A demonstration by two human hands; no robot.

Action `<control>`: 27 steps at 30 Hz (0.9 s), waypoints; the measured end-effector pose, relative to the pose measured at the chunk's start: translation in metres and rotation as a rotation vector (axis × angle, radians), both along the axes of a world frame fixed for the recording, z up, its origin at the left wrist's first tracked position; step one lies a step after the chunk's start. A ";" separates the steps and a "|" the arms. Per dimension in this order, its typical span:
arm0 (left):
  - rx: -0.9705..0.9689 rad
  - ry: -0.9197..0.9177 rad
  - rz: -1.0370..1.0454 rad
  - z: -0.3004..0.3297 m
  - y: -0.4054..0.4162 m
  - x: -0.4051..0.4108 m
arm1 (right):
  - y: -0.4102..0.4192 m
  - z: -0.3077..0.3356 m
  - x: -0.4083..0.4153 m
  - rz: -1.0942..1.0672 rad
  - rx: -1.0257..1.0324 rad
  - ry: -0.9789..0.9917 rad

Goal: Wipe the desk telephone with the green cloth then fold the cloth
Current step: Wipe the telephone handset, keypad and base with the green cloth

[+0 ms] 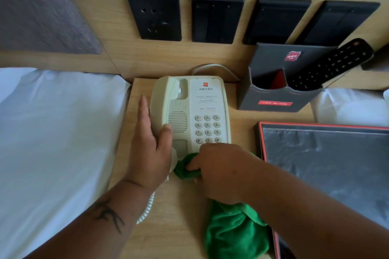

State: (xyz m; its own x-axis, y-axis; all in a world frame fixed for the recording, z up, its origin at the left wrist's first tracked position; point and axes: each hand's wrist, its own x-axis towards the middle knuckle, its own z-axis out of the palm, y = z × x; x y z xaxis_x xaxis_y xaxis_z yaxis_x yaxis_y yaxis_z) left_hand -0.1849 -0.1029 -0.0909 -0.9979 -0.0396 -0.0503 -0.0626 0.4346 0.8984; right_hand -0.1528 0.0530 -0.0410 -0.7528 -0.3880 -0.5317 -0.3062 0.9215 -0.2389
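A cream desk telephone [208, 103] with a keypad sits on the wooden bedside table [181, 206]. Its handset [161, 103] lies in the cradle on the left side. My left hand [148, 149] wraps the lower end of the handset, thumb on the speaker grille, fingers along its outer edge. My right hand [219, 168] is closed on the green cloth [233, 229], pressing a bunched part of it against the phone's near edge below the keypad. The rest of the cloth hangs out under my wrist onto the table. The coiled cord [147, 208] runs beneath my left forearm.
White bedding [52, 143] lies to the left of the table. A grey card holder [280, 88] with a black remote [330, 65] stands at the back right. A black tray with a red rim [328, 166] sits on the right. Black wall sockets [155, 16] line the wooden panel behind.
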 end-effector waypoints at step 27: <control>-0.234 -0.010 -0.026 -0.004 0.042 -0.010 | 0.040 0.005 0.009 -0.851 -0.493 0.538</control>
State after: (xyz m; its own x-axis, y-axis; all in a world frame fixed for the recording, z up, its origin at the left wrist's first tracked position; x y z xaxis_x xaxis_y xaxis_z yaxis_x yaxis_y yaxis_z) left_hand -0.1945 -0.0608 -0.0944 -0.9983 -0.0259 -0.0527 -0.0572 0.6325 0.7724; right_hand -0.1440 0.0926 -0.0362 -0.9587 0.2841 0.0129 0.2047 0.7210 -0.6620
